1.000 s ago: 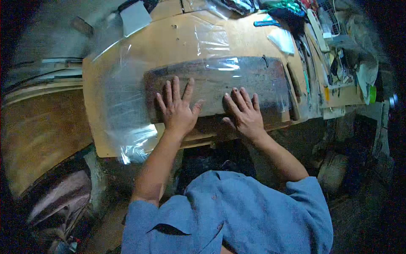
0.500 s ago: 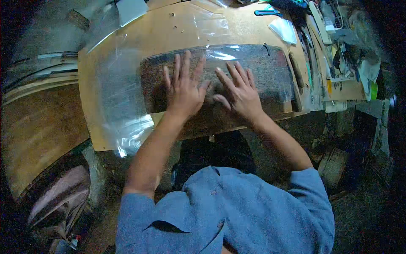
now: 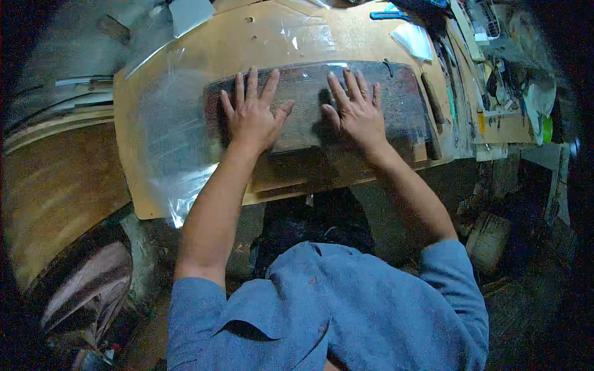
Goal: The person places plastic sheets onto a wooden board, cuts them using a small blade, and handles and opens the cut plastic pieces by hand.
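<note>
Evidently, both hands are working palm-down on a dark, wood-grained panel [image 3: 300, 111], which lies flat on the pale counter [image 3: 229, 37] in front of the person. The left hand [image 3: 253, 117] is over the panel's left part, the right hand [image 3: 359, 117] right of its middle — each grip spread, fingers fanned, pinching nothing. A shadow beside the right hand makes it hard to tell whether its whole palm touches. Clear plastic film [image 3: 176, 123] covers the counter left of the panel; the glint along the panel's far edge suggests that it runs over the top too.

The panel looks stiff and fairly heavy, more likely to scuff than to break. The film, by contrast, should be light, limp and slippery, prone to wrinkling or tearing under a fingertip. For lifting, the two short ends seem the best holds, one hand at each, with the film taken by its loose left margin. A brown bar [image 3: 432, 101] stands close beside the right end — fingers there may have little room. Farther off lies a blue cutter [image 3: 388, 15].
</note>
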A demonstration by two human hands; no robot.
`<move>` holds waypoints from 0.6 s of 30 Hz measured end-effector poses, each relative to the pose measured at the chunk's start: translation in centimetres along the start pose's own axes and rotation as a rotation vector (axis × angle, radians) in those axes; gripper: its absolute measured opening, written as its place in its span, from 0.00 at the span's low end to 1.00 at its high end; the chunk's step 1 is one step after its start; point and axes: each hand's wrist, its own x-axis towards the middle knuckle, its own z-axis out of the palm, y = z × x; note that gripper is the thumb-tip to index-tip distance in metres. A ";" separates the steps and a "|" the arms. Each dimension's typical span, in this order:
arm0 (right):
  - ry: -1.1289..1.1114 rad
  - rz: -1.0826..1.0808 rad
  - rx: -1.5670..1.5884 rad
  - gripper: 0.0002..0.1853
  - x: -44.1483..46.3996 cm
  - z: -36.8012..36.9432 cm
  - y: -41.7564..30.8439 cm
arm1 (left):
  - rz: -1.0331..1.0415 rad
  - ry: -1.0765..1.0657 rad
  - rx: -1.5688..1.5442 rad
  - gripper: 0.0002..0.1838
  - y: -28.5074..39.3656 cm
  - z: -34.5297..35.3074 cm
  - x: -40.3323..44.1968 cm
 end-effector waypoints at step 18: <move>-0.076 0.103 0.040 0.34 -4.1 -1.0 0.7 | 0.000 0.008 0.055 0.36 -0.9 0.1 0.2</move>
